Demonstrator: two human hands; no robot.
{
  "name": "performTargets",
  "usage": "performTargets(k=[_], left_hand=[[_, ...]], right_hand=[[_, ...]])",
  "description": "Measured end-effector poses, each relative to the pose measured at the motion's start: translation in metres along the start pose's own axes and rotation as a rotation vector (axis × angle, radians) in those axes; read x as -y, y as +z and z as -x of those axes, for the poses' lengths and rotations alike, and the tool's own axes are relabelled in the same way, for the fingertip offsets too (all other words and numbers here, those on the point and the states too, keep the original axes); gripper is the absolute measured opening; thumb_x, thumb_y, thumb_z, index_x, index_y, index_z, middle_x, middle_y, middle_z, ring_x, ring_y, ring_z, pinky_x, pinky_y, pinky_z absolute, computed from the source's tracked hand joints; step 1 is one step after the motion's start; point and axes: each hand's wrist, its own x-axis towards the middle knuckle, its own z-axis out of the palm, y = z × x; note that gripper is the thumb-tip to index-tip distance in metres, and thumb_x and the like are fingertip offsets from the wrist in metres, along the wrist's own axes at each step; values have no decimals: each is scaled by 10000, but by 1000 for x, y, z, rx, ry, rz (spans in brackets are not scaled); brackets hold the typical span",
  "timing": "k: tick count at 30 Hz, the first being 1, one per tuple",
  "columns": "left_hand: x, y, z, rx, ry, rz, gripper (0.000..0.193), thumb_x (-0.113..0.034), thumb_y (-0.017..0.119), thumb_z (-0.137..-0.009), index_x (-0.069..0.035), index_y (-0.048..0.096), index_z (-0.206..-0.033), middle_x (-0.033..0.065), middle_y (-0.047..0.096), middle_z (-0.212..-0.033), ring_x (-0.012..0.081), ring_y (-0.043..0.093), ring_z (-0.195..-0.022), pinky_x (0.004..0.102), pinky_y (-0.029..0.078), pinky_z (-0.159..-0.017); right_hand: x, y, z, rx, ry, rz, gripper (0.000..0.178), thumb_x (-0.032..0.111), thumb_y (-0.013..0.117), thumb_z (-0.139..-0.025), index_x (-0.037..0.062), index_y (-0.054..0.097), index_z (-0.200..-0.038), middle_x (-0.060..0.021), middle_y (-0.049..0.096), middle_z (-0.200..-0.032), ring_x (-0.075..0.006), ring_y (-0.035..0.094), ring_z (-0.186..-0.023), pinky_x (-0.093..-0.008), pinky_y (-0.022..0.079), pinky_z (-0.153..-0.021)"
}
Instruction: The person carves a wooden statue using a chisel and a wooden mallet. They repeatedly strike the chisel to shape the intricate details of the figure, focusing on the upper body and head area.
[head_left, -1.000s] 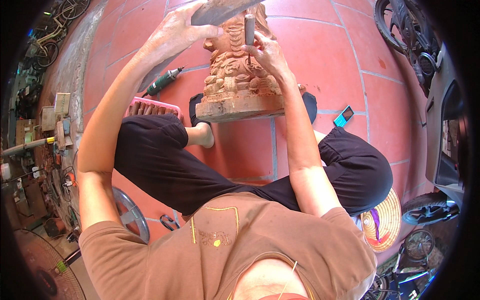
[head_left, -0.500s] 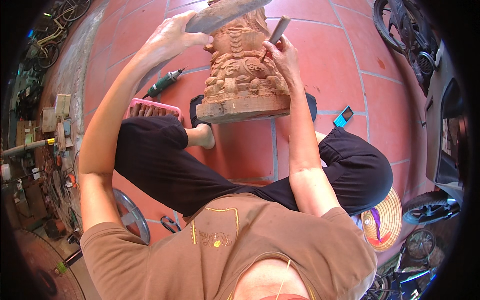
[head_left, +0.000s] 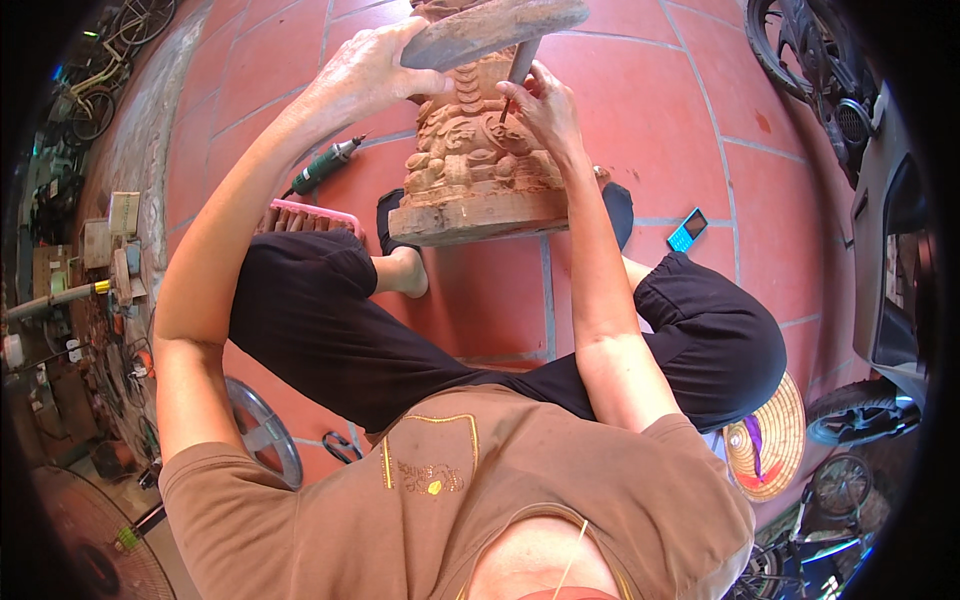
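Note:
A carved wooden figure stands on the floor between my feet, its thick plain base toward me and rows of relief above. My left hand is wrapped round a long, worn wooden mallet, which lies across the top of the carving in view. In my right hand is a chisel, pinched by the fingers, its thin tip down against the carved relief. The mallet's right end overlaps the chisel's top; whether they touch I cannot tell. The figure's upper part is partly hidden behind the mallet.
Left of the carving lie a green rotary tool and a pink tray of several chisels. A blue phone rests on the red tiles to the right. Scissors and a straw hat are beside me; a motorbike stands right.
My left hand and the mallet have shifted right, over the chisel's top. My right hand has moved a little left with the chisel, which now stands more upright.

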Motion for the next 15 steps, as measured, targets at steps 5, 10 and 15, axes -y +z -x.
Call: performTargets(k=[5, 10, 15], left_hand=[[3, 2, -5, -5, 19, 18, 706, -426, 769, -755, -6, 572, -1288, 199, 694, -1055, 279, 661, -1018, 399, 482, -911], [6, 6, -10, -102, 80, 27, 716, -424, 769, -753, -21, 560, -1306, 196, 689, -1081, 283, 652, -1048, 398, 476, -928], [8, 7, -12, -128, 65, 3, 694, -415, 753, -773, -37, 549, -1318, 184, 680, -1119, 281, 648, -1060, 405, 475, -927]], right_hand=[[1, 1, 0, 40, 49, -16, 413, 380, 762, -820, 52, 645, -1042, -125, 701, -757, -256, 690, -685, -380, 525, -631], [7, 3, 0, 50, 3, 10, 390, 358, 771, -817, 58, 641, -1031, -130, 703, -765, -256, 695, -702, -384, 530, -646], [12, -1, 0, 97, 33, -7, 349, 305, 771, -824, 65, 632, -1034, -140, 702, -795, -270, 697, -724, -392, 529, -653]])
